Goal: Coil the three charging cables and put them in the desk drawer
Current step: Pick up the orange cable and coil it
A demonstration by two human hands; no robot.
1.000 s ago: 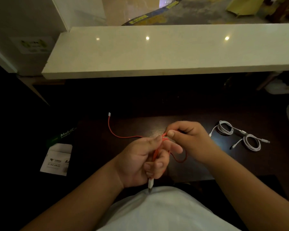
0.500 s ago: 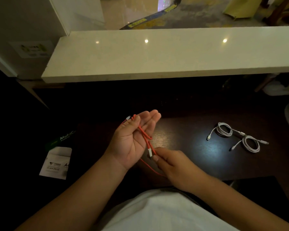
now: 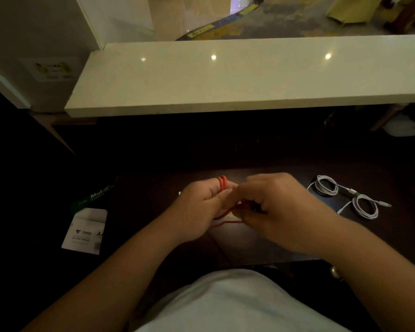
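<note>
An orange-red charging cable (image 3: pixel 222 182) is looped around the fingers of my left hand (image 3: pixel 201 207), which is closed on it over the dark desk (image 3: pixel 153 200). My right hand (image 3: pixel 273 207) is right beside the left, fingers curled on strands of the same cable; a loose stretch hangs below between the hands. Two white cables lie coiled on the desk to the right: one coil (image 3: pixel 325 186) farther back, the other (image 3: pixel 365 207) nearer and further right. No drawer is visible.
A pale stone counter ledge (image 3: pixel 225 75) overhangs the back of the desk. A white paper packet (image 3: pixel 85 232) and a dark green package (image 3: pixel 94 197) lie to the left in shadow. The desk's front edge runs just before my white shirt.
My left hand went from flat and open to closed around the cable loops. My right hand rose from below the left palm to beside its fingers, carrying cable up with it.
</note>
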